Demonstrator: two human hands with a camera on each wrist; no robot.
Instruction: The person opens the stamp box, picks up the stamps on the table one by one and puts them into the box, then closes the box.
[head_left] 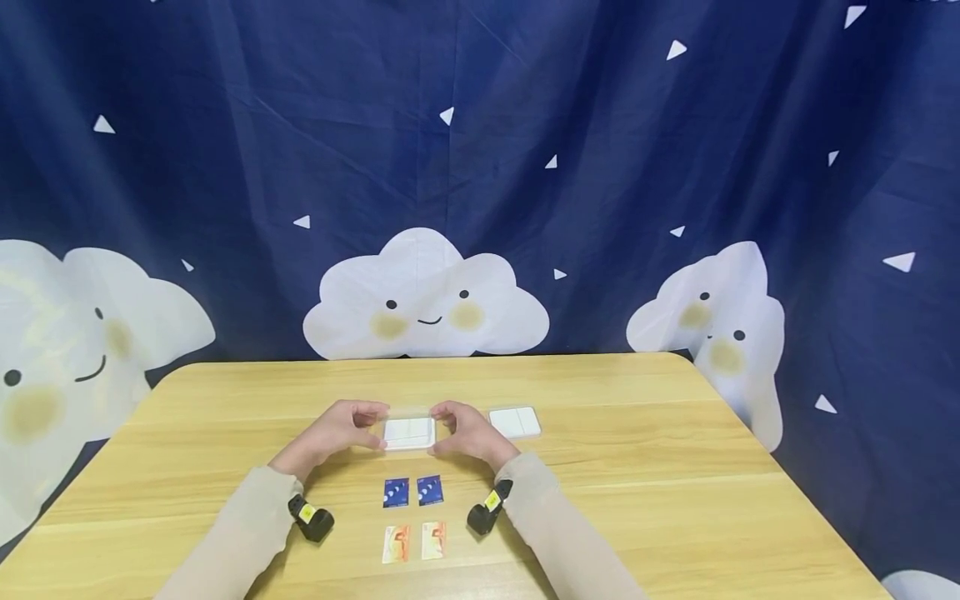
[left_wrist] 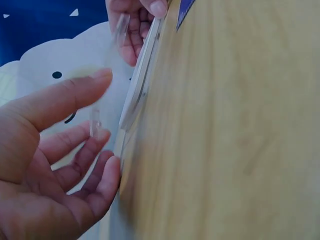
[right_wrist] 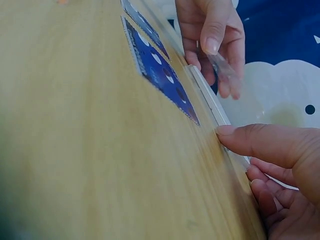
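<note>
A flat white case (head_left: 408, 435) with a line across its middle lies on the table between the two hands. My left hand (head_left: 343, 433) is at its left side and pinches a clear plastic cover (left_wrist: 95, 122) between thumb and fingers, tilted up over the case. On the right side, my right hand (head_left: 467, 435) grips the case's end, thumb on the near edge and fingers at the far one. Close in front lie two blue stamps (head_left: 396, 492) with pale moon shapes and toothed edges.
A second white case (head_left: 515, 422) lies just right of the right hand. Two orange-and-cream stamps (head_left: 396, 544) lie nearer the front of the wooden table (head_left: 675, 500). Behind the table hangs a dark blue curtain (head_left: 600, 208) with cloud faces.
</note>
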